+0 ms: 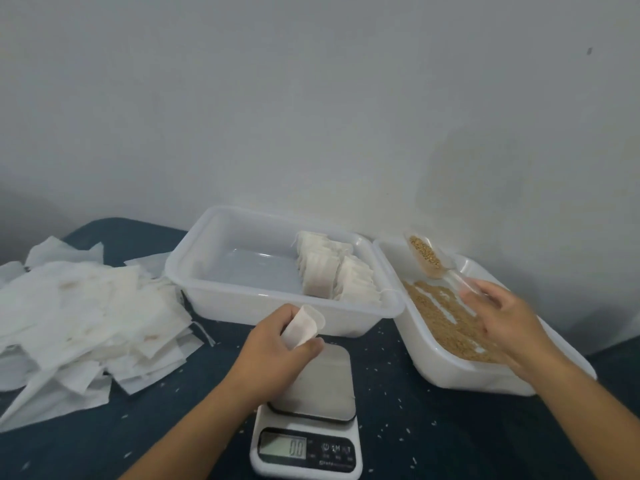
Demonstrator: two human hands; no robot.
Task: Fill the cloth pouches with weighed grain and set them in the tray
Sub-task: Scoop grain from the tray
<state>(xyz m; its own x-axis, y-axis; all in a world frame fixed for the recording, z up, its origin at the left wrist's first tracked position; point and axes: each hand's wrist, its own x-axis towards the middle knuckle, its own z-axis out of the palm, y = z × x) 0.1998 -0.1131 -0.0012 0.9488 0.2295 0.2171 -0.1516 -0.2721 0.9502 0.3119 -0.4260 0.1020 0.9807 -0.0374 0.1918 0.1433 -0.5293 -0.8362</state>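
My left hand (277, 344) grips an empty white cloth pouch (302, 326) with its mouth open, held above the platform of the kitchen scale (311, 410). The scale's display reads zero. My right hand (502, 317) hovers over the tilted white grain tray (450, 368), fingers spread at the handle end of a clear plastic scoop (429, 259) that holds brown grain. I cannot tell whether the fingers hold the handle. Loose grain (446, 317) covers that tray's bottom. A white plastic tray (214, 285) behind the scale holds several filled pouches (332, 271) stacked at its right side.
A heap of empty white cloth pouches (83, 313) lies on the dark blue tabletop (398, 410) at the left. Stray grains are scattered over the cloth around the scale. A pale wall stands right behind the trays.
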